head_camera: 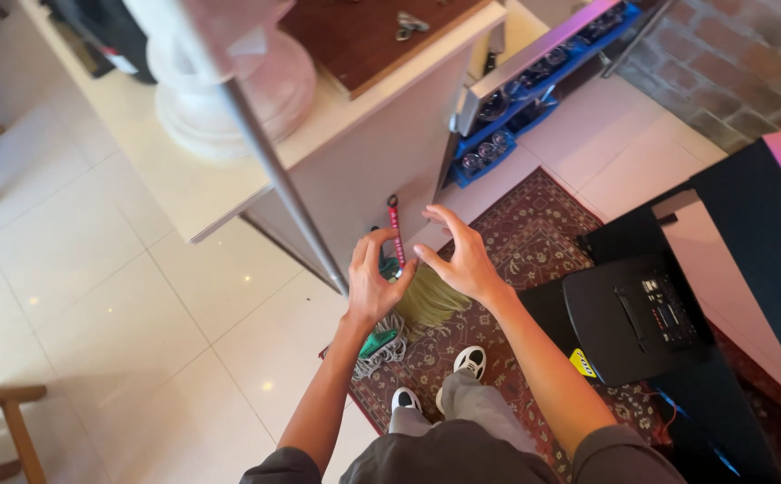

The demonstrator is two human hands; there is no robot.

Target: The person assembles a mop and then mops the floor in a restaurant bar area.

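My left hand (374, 282) is closed around the teal top of a broom handle (390, 267). A red hanging strap (396, 229) sticks up from that handle against the pale cabinet side. My right hand (462, 255) hovers just right of the strap with its fingers spread and curled, holding nothing. Yellow-green broom bristles (426, 300) fan out below both hands. A teal piece (378, 342) shows lower down by my left wrist. A grey metal pole (274, 161) slants from the upper left down to my left hand; its lower end is hidden behind the hand.
I stand on a patterned red rug (534, 224) on white floor tiles (121, 269). A cream cabinet (364, 152) with a pale round vase base (229, 90) is ahead, and a blue rack of glasses (507, 108) is behind it. Black equipment (633, 314) sits to my right. A wooden chair leg (14, 421) is at the lower left.
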